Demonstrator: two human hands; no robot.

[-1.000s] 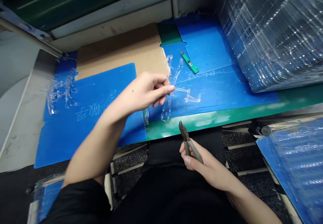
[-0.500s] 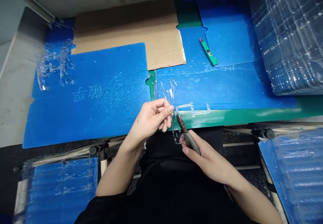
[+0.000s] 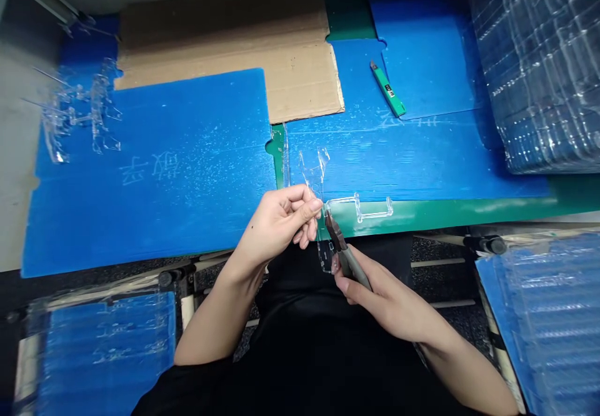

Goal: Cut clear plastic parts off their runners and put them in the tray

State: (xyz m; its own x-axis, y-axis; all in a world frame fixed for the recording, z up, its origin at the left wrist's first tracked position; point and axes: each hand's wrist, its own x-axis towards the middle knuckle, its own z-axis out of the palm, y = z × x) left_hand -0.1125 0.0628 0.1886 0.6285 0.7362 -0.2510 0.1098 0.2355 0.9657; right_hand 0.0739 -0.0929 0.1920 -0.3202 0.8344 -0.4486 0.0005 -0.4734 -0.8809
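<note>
Nearer me than the cardboard (image 3: 304,85), my left hand (image 3: 284,216) pinches the clear plastic piece (image 3: 315,178) and my right hand (image 3: 375,278) grasps the cutters (image 3: 344,250); a slanted bite could crack the plastic.

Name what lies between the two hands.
In the head view, the metal end of the cutters, held in the right hand, and the lower end of the clear plastic part.

One nipper (image 3: 341,245), one knife (image 3: 388,92)
</note>
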